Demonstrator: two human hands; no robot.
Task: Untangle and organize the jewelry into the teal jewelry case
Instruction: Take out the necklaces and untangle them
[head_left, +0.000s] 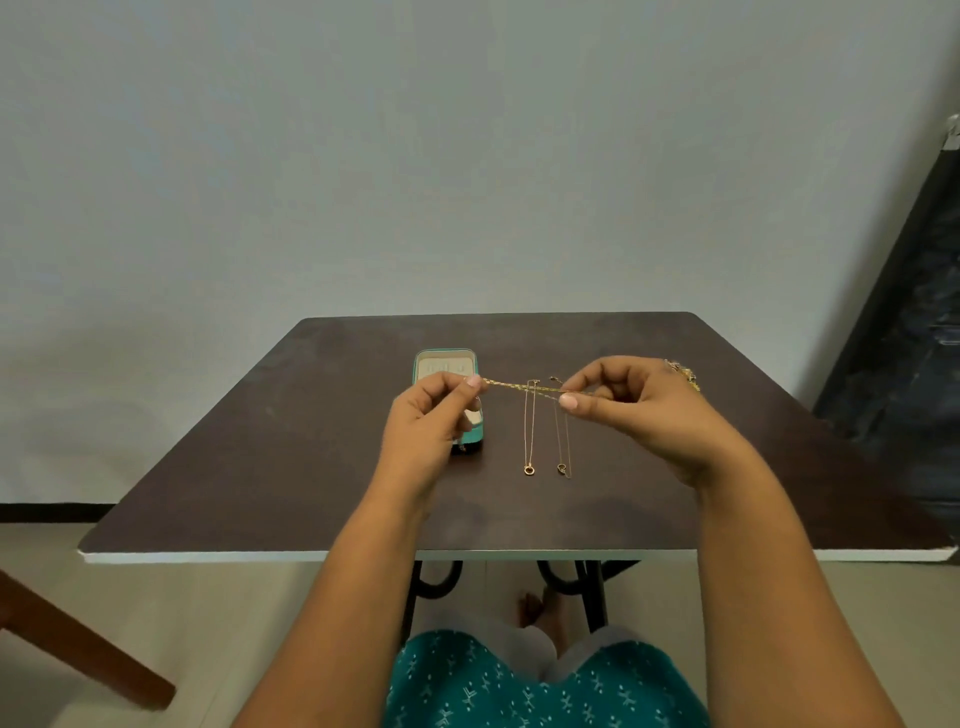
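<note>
A thin gold chain is stretched level between my two hands above the table. My left hand pinches its left end, and my right hand pinches its right end between thumb and forefinger. Two fine necklaces lie straight on the table below: one with a small ring pendant, the other with a pendant just to its right. The teal jewelry case stands open behind my left hand, its pale lining showing; its near part is hidden by that hand. More gold jewelry lies beyond my right hand.
The dark brown table has a white front edge and stands against a grey wall. A wooden furniture leg crosses the floor at lower left. A dark panel leans at the right. My knees sit under the table's front edge.
</note>
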